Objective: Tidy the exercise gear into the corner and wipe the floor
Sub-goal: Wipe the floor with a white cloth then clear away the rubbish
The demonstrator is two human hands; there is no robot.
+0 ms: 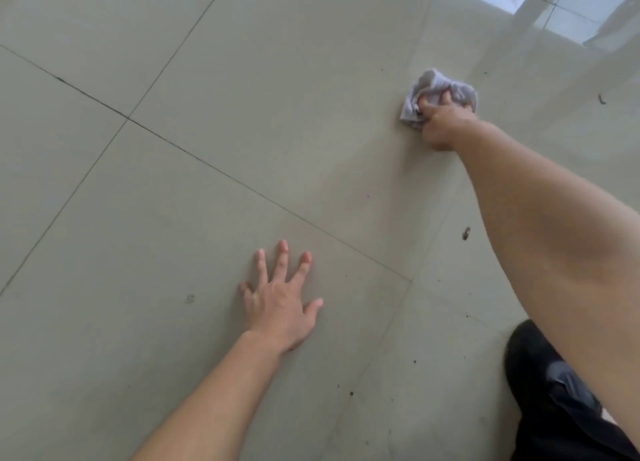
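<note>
The person is low over the tiled floor (214, 80), and the wiping part of the task seems to be in progress. The right hand (441, 123) reaches far to the right and is closed in a fist around a crumpled pale grey cloth (433, 90), which is pressed on the tile. The left hand (280, 301) lies flat on the near tile with the fingers spread wide; it holds nothing and, I think, only supports the body.

No exercise gear is visible in this view (so I cannot tell if the tidying into the corner is done or not). For the floor, my judgement is that much work is left: small dark specks (465, 234) lie on the tiles at the right, between the cloth and the person's dark trouser leg (540, 391), and one more dark bit (602, 99) lies to the right of the cloth. A faint smudge (189, 299) is also on the near tile, left of the open hand. The far tiles near the bright reflection look cleaner, but the glare hides details there.
</note>
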